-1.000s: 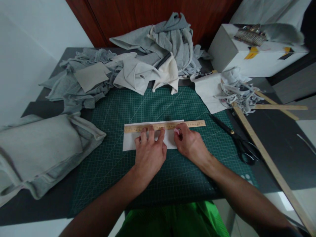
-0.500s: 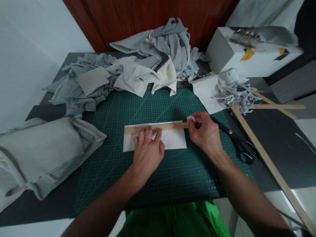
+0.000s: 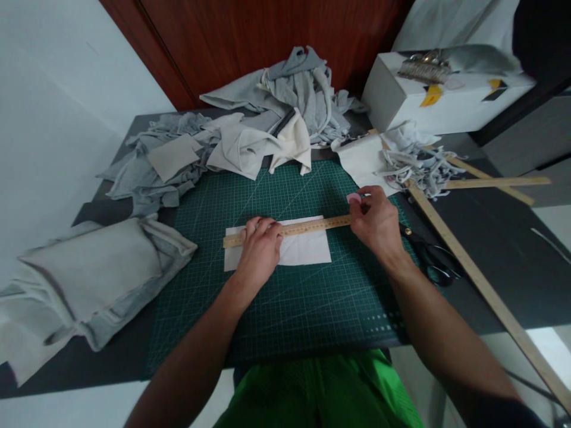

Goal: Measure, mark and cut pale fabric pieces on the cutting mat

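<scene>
A white cloth piece [image 3: 306, 248] lies flat on the green cutting mat [image 3: 285, 315]. Across its upper part runs a wooden ruler [image 3: 307, 226], tilted slightly up to the right and reaching past the cloth's right edge. My left hand [image 3: 260, 245] is on the ruler's left part, its fingers bent over the ruler and close together. Beside the ruler's right end, my right hand [image 3: 376, 223] pinches a small pink piece [image 3: 354, 198] between thumb and fingers. Whether those fingers also grip the ruler's end is hard to tell.
Black scissors [image 3: 432, 258] lie right of my right hand, near a long wooden strip [image 3: 482, 282]. Grey fabric [image 3: 307, 98] is heaped at the back. Folded cloth [image 3: 102, 261] lies left. A white box [image 3: 450, 107] and cloth strips [image 3: 419, 166] are at the back right.
The ruler has shifted right over the cloth, and its right end now reaches farther past the edge. My right hand has moved right with the pink piece. My left hand's fingers have drawn closer together.
</scene>
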Demonstrator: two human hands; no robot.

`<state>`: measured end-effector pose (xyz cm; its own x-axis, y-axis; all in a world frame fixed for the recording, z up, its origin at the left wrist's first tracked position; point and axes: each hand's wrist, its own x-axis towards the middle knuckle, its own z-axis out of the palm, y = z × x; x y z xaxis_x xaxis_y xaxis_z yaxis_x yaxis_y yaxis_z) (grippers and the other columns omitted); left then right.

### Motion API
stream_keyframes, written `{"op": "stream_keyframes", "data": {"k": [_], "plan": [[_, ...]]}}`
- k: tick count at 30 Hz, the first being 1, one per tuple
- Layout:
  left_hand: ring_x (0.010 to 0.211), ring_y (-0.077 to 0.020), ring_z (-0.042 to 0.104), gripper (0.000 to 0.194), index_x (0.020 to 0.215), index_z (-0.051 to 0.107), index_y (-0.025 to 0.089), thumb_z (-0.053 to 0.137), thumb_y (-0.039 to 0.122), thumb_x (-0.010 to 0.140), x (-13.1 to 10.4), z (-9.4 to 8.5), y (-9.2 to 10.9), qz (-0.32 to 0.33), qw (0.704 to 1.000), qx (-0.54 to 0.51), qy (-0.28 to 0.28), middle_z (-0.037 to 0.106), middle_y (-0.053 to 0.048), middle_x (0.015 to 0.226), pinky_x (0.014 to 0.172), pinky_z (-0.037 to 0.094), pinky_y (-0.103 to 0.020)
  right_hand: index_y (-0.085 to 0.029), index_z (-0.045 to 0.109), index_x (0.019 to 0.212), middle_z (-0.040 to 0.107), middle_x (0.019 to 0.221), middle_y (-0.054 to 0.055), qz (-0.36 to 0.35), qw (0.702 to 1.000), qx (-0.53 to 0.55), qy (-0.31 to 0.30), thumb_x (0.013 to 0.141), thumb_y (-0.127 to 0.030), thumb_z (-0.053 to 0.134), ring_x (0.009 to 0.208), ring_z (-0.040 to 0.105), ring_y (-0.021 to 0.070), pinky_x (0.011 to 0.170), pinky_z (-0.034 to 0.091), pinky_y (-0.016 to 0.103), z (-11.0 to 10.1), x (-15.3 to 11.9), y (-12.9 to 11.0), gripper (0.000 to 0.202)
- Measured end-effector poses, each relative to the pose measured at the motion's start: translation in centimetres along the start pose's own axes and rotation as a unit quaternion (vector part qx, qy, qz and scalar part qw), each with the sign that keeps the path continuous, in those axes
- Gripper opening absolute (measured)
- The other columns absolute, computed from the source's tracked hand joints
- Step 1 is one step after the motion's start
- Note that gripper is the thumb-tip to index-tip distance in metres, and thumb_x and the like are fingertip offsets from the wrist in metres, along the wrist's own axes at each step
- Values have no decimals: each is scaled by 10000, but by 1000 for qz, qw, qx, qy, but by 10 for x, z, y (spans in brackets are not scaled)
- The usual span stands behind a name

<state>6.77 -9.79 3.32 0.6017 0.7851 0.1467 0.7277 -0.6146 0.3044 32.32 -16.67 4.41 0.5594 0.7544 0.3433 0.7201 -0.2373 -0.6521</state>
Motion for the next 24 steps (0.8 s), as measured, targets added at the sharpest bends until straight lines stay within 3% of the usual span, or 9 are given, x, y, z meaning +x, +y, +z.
{"op": "stream_keyframes", "data": {"k": [9, 17, 21, 24], "plan": [[1342, -294, 476, 330, 1267, 659, 200, 492, 103, 999, -3, -17, -16, 91, 996, -12, 3, 704, -100, 1295, 1184, 327, -519, -201, 591, 1056, 748, 764, 72, 21, 999, 34, 18, 961, -413, 572, 671, 708, 229, 697, 519, 368, -10, 5, 2, 233], [1352, -267, 476, 405, 1190, 694, 269, 527, 11, 926, -2, -11, -15, 227, 972, -67, 11, 733, -23, 1270, 1239, 250, -538, -210, 600, 1092, 774, 777, 61, -14, 990, 94, -103, 984, -508, 601, 634, 714, 220, 631, 518, 330, 3, -5, -3, 317], [1355, -262, 476, 424, 1197, 698, 289, 521, 5, 937, 2, -4, -14, 246, 965, -85, 9, 738, 1, 1281, 1236, 244, -545, -215, 616, 1080, 769, 762, 50, -37, 982, 93, -161, 997, -442, 589, 647, 714, 211, 630, 510, 319, 13, -16, -10, 244], [1357, -271, 472, 399, 1100, 723, 289, 515, -9, 933, 5, 0, -17, 245, 966, -82, -1, 751, 11, 1254, 1217, 246, -570, -211, 624, 1065, 756, 753, 44, -56, 976, 95, -190, 995, -382, 578, 638, 699, 197, 621, 498, 310, 16, -21, -14, 190]]}}
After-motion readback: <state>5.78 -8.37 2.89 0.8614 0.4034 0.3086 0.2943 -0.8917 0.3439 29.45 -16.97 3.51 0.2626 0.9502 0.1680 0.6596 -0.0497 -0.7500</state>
